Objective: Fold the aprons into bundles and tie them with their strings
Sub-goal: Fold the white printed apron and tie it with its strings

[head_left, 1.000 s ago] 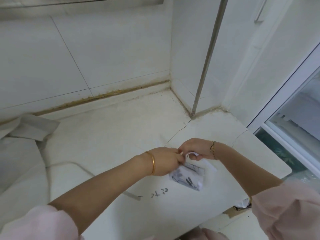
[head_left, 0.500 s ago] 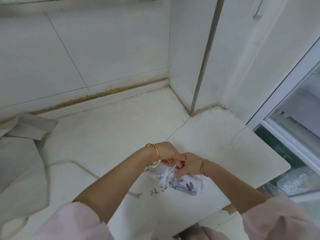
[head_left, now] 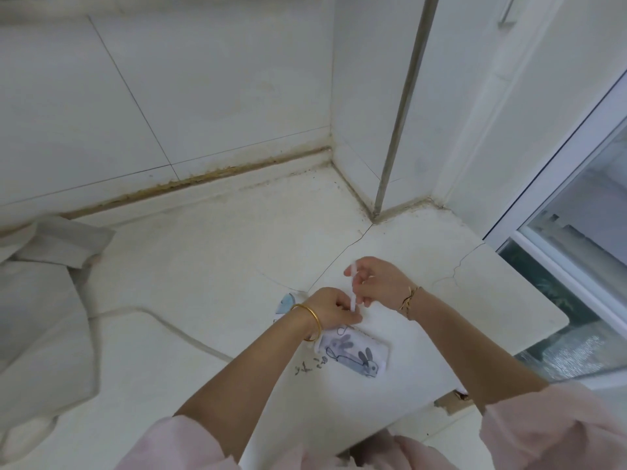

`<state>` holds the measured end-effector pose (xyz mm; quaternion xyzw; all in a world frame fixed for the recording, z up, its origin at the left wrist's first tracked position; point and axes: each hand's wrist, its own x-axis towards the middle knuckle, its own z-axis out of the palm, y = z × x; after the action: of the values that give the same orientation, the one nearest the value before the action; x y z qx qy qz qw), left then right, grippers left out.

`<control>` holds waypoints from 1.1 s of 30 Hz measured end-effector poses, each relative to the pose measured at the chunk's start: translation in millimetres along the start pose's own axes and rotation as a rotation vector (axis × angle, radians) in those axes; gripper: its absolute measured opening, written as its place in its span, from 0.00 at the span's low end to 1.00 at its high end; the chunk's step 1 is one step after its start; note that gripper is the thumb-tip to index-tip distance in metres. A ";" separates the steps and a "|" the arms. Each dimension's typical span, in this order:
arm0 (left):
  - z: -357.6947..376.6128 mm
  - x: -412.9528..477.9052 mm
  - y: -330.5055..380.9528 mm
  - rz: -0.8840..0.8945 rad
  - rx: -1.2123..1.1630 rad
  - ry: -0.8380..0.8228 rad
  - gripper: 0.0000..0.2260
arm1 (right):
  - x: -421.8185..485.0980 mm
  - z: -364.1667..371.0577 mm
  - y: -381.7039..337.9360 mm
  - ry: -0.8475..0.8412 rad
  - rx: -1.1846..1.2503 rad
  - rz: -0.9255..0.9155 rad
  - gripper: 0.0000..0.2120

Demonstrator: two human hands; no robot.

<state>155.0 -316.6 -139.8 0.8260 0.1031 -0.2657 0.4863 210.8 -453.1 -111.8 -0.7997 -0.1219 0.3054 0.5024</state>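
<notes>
Nearest the camera, two pink sleeves [head_left: 190, 442] give way to bare forearms reaching over the front edge of the white bench [head_left: 210, 252]. The folded apron bundle [head_left: 354, 354], printed with grey-blue rabbits, lies flat near that front edge, toward the bench's right end. Over its left part, the left hand [head_left: 334, 310], with a gold bangle [head_left: 310, 321] on the wrist, has its fingers curled and pinches a white string [head_left: 354, 295] low down. Just beyond, the right hand [head_left: 376, 283] is raised a little, fingers curled round the same string, which runs straight between the two hands. A crumpled grey cloth [head_left: 37, 300] covers the bench's left end, its cord [head_left: 163, 320] trailing toward the middle. A crack [head_left: 342, 252] runs to the back corner, where a metal pipe [head_left: 403, 103] rises against the tiled wall [head_left: 203, 96].
</notes>
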 end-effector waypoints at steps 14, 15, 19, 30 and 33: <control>-1.1 -0.1 -7.2 -0.013 -0.367 0.103 0.17 | -7.8 23.1 20.7 0.037 -0.013 0.097 0.09; -1.2 0.0 -7.2 -0.016 -0.379 0.108 0.17 | -6.9 26.0 23.5 0.021 -0.006 0.091 0.10; -0.2 -0.1 -6.7 0.054 -0.335 0.152 0.14 | -6.9 29.7 34.2 0.127 0.071 0.034 0.10; 2.9 17.5 -4.3 0.128 -0.013 0.435 0.19 | -13.8 56.3 43.9 0.319 -0.422 -0.223 0.05; -2.6 17.5 -5.6 0.084 -0.061 0.449 0.16 | -14.5 57.9 42.3 0.322 -0.539 -0.214 0.11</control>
<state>168.1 -313.1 -152.4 0.8529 0.1820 -0.0518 0.4865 159.4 -437.8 -161.5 -0.9244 -0.2006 0.0774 0.3150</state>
